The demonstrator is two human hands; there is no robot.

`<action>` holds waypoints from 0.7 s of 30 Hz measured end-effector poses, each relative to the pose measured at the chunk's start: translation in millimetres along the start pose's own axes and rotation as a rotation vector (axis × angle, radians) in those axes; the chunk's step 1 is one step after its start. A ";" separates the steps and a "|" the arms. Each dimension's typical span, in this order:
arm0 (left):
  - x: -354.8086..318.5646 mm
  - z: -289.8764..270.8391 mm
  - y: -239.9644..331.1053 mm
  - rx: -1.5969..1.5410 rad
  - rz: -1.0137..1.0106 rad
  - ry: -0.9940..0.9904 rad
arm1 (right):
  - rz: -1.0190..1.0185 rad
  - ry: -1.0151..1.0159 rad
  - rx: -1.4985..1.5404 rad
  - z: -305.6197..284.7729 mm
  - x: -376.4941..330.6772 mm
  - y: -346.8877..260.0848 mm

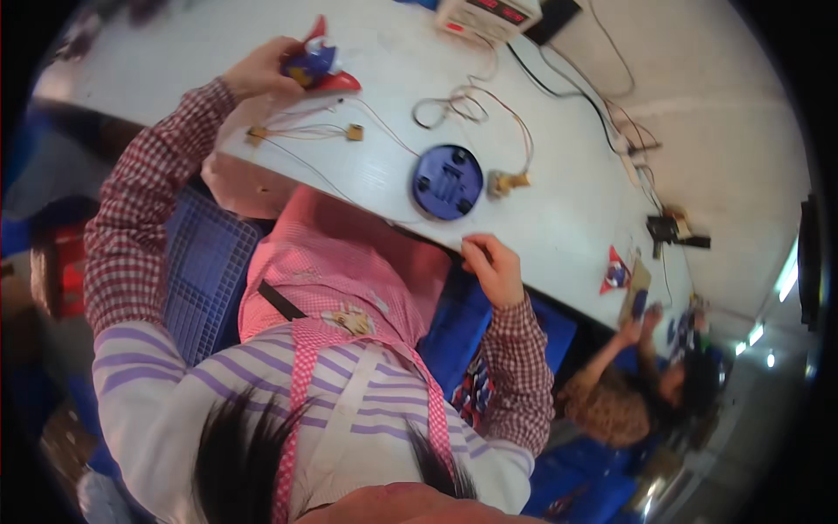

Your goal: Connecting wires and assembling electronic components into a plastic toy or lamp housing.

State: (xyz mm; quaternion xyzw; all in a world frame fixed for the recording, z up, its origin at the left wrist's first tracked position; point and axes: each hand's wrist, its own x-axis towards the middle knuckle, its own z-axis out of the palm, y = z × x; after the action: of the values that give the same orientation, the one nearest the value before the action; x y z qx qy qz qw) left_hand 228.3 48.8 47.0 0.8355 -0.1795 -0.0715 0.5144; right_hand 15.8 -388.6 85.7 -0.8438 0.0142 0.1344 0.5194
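My left hand (264, 66) is closed around a blue toy body with red fins (314, 63), held over the far left of the table. My right hand (497, 269) is at the table's near edge, thumb and fingers curled together; whether anything small is pinched there is hidden. Just beyond it lies a round blue plastic shell (448, 182), its hollow inside with dark round parts facing up. A thin wire runs from the shell toward the toy. Between shell and left hand are two small brownish components (354, 132) joined by thin wires.
A yellowish metal part (508, 182) on a cable lies right of the shell. A white power supply (489, 17) stands at the back with loose cables. Another similar toy (616, 272) is farther right, near a co-worker (611, 406). A blue crate (205, 271) is at my left.
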 end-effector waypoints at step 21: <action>-52.1 69.9 58.4 0.238 0.152 0.415 | -0.174 0.352 0.310 -35.6 85.9 -33.0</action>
State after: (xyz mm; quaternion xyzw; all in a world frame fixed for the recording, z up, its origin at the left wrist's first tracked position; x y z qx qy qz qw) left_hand 145.5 -13.8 63.1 0.8711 -0.1395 0.1623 0.4420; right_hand 111.5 -394.8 108.8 -0.7625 0.0520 -0.0635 0.6417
